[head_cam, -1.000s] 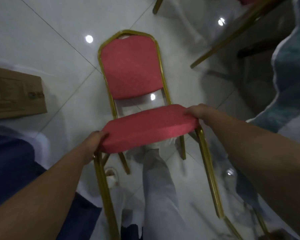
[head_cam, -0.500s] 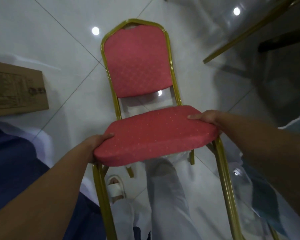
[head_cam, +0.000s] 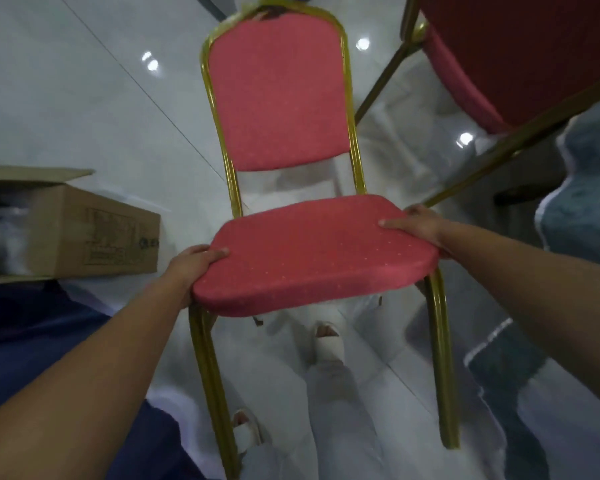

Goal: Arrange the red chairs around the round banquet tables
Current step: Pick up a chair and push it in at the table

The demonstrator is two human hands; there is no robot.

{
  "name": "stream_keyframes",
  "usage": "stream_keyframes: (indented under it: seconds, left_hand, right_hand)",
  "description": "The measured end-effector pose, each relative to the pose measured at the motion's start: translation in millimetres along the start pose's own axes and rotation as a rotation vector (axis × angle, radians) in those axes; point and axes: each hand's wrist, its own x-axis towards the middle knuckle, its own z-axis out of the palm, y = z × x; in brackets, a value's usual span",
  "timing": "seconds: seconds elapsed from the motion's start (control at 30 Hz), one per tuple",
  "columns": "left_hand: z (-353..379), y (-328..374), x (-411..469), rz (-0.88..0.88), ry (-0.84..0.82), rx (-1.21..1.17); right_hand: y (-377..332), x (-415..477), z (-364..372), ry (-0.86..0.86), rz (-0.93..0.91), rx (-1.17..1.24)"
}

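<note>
A red padded chair [head_cam: 312, 251] with a gold metal frame is held up off the white tiled floor, its back tipped away from me. My left hand [head_cam: 191, 265] grips the seat's left edge, thumb on top of the cushion. My right hand [head_cam: 416, 225] grips the seat's right edge, thumb lying on the cushion and fingers under it. A second red chair [head_cam: 510, 57] with gold legs fills the upper right corner, seen from below its seat.
An open cardboard box [head_cam: 70, 233] sits on the floor at the left. Dark blue cloth [head_cam: 32, 341] hangs at the lower left, teal-and-white cloth [head_cam: 582, 209] at the right. My legs and sandalled feet [head_cam: 326, 344] are below the chair.
The chair has risen and come closer, its seat now more level. The cardboard box has come nearer at the left, and the second chair has entered at the upper right. Both hands keep their grip.
</note>
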Motion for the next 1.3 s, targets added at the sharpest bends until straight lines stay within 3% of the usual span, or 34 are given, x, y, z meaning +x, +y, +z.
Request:
stream_keyframes:
  seconds: [0.2,0.37,0.5,0.63,0.73,1.0,1.3]
  left_hand:
    - [-3.8,7.2,-3.5,0.274,0.089,-0.221]
    - [25.0,-56.5,5.7,0.414,0.052,-0.017]
    - [31.9,-104.8,-17.2,0.344,-0.032,0.04]
    - [26.3,-133.3,-64.4,0.319,-0.131,0.223]
    - [21.9,-156.5,-111.6,0.363,-0.204,0.28]
    - [-5.6,-243.1,-252.3,0.444,-0.359,0.419]
    - [48.6,-300.5,-356.7,0.562,-0.556,0.683]
  right_hand:
    - [-15.7,12.6,0.1,0.171,-0.332,0.123]
    - [70.7,15.7,40.2,0.226,-0.435,0.006]
    - [125.7,-21.3,70.6,0.284,-0.427,0.039]
    - [153.7,-87.3,97.5,0.253,-0.298,-0.029]
    - [169.0,-158.5,123.6,0.259,-0.269,-0.047]
    - [242.6,-392.4,222.1,0.4,-0.197,0.286]
    - [377.4,-512.0,262.6,0.538,0.005,0.319]
